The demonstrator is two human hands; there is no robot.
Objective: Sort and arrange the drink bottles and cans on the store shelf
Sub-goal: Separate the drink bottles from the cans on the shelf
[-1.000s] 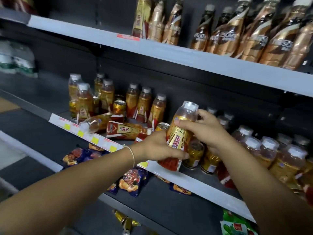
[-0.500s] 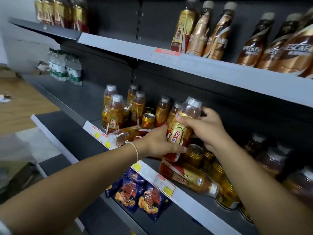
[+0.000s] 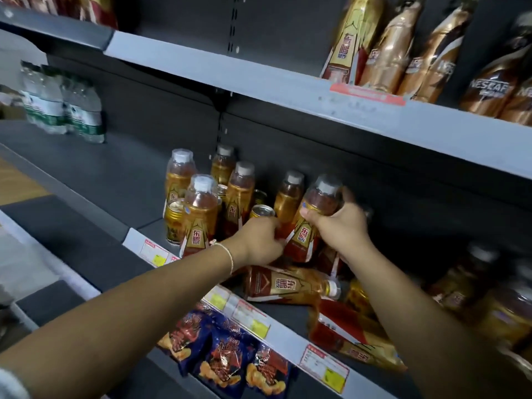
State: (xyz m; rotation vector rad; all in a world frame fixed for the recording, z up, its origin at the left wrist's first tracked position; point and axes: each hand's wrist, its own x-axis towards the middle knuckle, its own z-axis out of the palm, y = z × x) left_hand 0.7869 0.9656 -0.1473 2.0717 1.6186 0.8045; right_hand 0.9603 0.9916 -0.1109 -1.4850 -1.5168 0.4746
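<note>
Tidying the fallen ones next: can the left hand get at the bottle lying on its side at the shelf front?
Probably yes. The lying bottle sits just below the left hand, uncovered on top, near the shelf edge; the hand must first release the upright bottle.

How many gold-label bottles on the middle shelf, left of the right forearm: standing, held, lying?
Standing bottles: 5
Held bottle: 1
Lying bottles: 2
Total: 8

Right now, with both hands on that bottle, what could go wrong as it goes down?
The amber clear-capped bottle, gripped by the right hand and left hand, could knock the gold can or standing bottles beside it. A toppled red-and-gold bottle lies just below, near the shelf edge, and may roll off.
</note>
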